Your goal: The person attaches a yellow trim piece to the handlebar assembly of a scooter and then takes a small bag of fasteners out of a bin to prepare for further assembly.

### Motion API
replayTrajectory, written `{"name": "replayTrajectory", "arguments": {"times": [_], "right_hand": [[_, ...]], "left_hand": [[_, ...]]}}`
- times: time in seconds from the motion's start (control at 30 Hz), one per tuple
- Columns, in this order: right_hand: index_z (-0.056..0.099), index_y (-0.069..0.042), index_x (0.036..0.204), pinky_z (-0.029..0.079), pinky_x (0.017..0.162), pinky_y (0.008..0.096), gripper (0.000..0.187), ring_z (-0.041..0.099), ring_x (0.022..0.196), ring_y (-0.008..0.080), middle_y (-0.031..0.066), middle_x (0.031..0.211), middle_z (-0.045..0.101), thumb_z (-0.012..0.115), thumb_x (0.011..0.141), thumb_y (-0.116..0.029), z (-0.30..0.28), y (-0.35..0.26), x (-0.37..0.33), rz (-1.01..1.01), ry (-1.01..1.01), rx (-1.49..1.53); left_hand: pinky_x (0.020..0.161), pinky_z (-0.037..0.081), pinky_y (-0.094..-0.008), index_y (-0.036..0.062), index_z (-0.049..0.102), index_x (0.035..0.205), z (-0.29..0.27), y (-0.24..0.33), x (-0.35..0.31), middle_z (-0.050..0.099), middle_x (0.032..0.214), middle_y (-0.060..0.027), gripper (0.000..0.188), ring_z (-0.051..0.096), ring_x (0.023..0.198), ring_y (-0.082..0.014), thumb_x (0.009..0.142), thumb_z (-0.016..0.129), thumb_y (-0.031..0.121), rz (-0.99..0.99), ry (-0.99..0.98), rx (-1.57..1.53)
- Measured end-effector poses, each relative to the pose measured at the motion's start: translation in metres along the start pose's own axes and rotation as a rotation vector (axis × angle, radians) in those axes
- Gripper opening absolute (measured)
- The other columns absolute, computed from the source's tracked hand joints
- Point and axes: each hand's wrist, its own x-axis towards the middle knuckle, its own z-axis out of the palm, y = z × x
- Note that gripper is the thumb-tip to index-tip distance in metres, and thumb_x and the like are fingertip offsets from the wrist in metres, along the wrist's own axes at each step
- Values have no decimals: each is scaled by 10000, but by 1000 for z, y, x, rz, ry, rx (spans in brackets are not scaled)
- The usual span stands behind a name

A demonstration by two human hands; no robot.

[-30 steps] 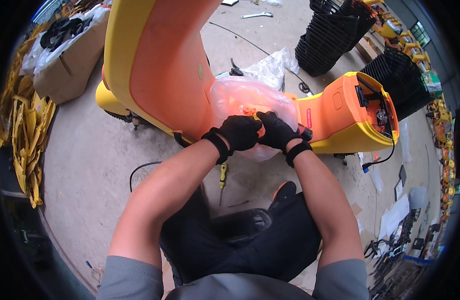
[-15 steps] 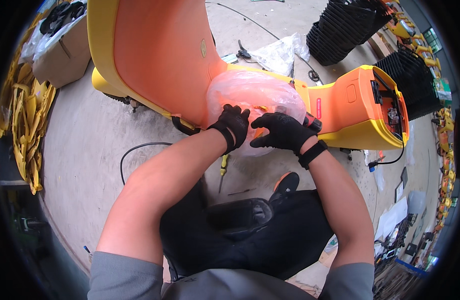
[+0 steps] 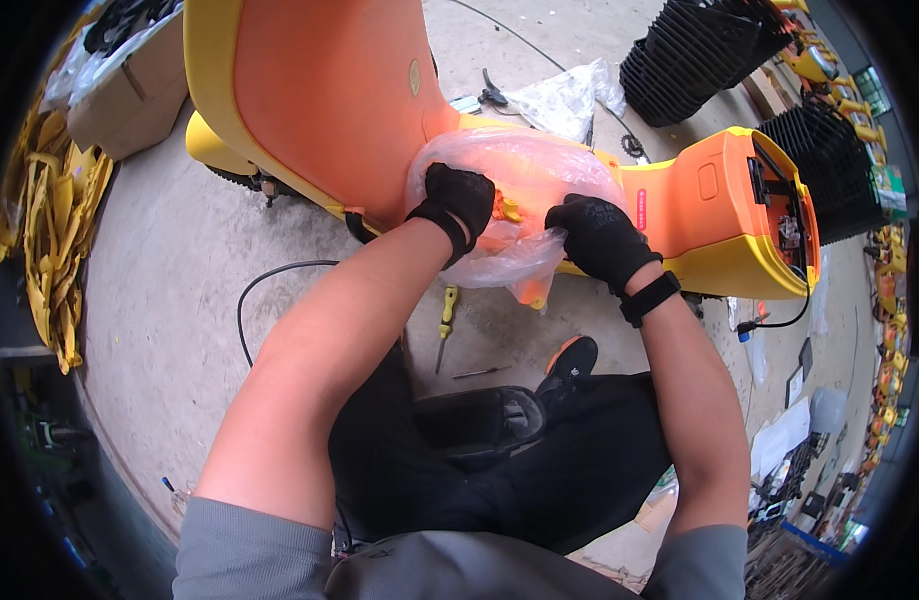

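A clear plastic bag (image 3: 499, 272) lies spread over the low middle of an orange and yellow vehicle body (image 3: 324, 100). My left hand (image 3: 459, 198), in a black glove, is closed on the bag's left side, its fingertips mostly hidden. The bag's right edge is gripped by my right hand (image 3: 601, 240), gloved alike, and the plastic is pulled taut toward it. Between the hands, small orange and yellow parts (image 3: 506, 208) show in the bag. An orange piece (image 3: 529, 290) sits low in the bag's near fold.
A yellow-handled screwdriver (image 3: 446, 315) and a thin metal tool (image 3: 481, 372) lie on the floor before me. Black crates (image 3: 679, 65) are stacked at far right. A cardboard box (image 3: 129, 100) stands at left above yellow panels (image 3: 49, 240). A black cable (image 3: 269, 275) curves beside the body.
My hands have moved apart, the left one up and leftward, the right one rightward. The bag is now pulled wider, and the orange and yellow parts in it show more. The black-and-red tool is no longer visible.
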Motion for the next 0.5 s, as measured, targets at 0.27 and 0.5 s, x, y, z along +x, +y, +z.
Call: {"name": "replayTrajectory", "arguments": {"times": [0.27, 0.5], "right_hand": [[616, -66, 859, 465, 732, 372, 245, 568, 827, 321, 124, 818, 577, 543, 680, 84, -37, -19, 25, 36, 452, 81], [645, -75, 841, 475, 767, 361, 240, 574, 846, 316, 102, 871, 609, 603, 651, 66, -4, 12, 9, 89, 119, -45]], "left_hand": [[722, 505, -402, 58, 644, 970, -55, -17, 18, 665, 852, -132, 199, 641, 799, -295, 795, 580, 128, 130, 558, -656], [917, 410, -476, 137, 618, 1138, -32, -14, 1, 590, 1179, -133, 348, 537, 1112, -302, 840, 483, 254, 346, -442, -232]]}}
